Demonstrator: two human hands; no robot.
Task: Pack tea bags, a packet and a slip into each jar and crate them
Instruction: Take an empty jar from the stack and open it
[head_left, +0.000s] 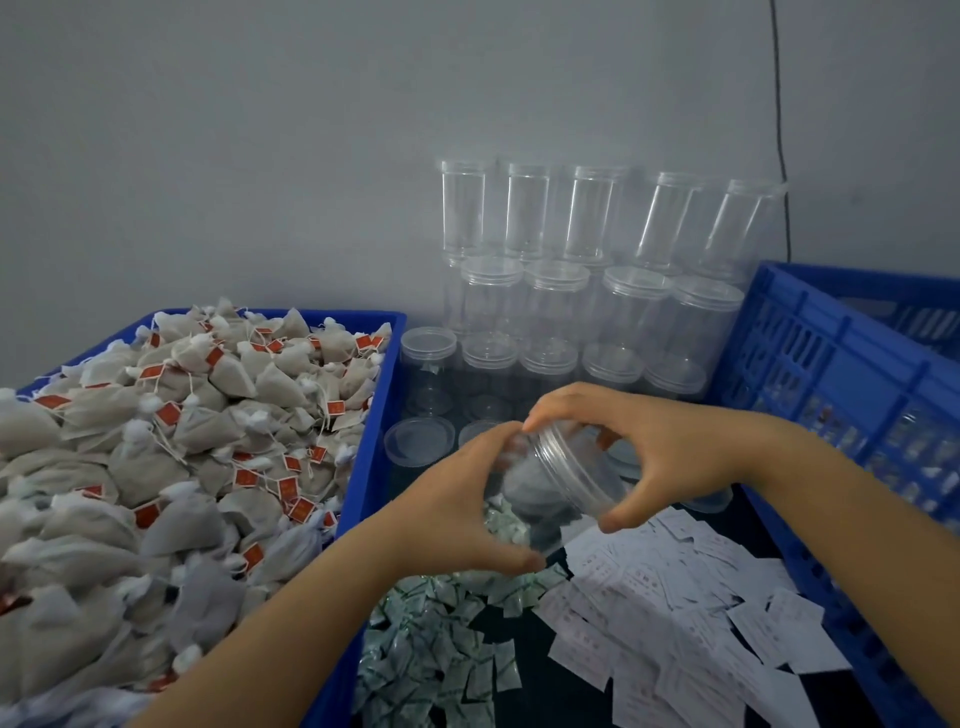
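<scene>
Between the two blue bins, over dark tabletop (524, 670), both hands work mid-frame. Room is tight: blue tray (363, 467) rim runs just left of the left forearm, blue slatted crate (831, 374) wall just right of the right forearm. Grey wall (260, 156) behind, thin black cable (779, 130) hanging down it at right.

Tray is heaped above its rim with tea bags (156, 441), grey-white pouches with strings and red tags. Crate holds jars seen through the slats, contents too blurred to tell. Empty clear jars (587, 291) stand stacked in rows against the wall, upper ones without lids, lower ones capped; loose clear lids (418, 441) lie on the table in front of them. Small green-white packets (441, 649) are piled on the table below the hands, white printed slips (675, 613) scattered just right of them, reaching the crate wall.

Held jar (550, 483) is tilted, mouth end up toward the right, above the packets pile; pale tea bags show inside. Left hand (457, 509) curls round the jar body, thumb under, fingers over the top. Right hand (665, 452) grips the clear lid (571, 457) at the jar mouth, fingers and thumb wrapped around its rim. Fingertips of both hands nearly meet on top. Cannot tell if the lid is fully seated.
</scene>
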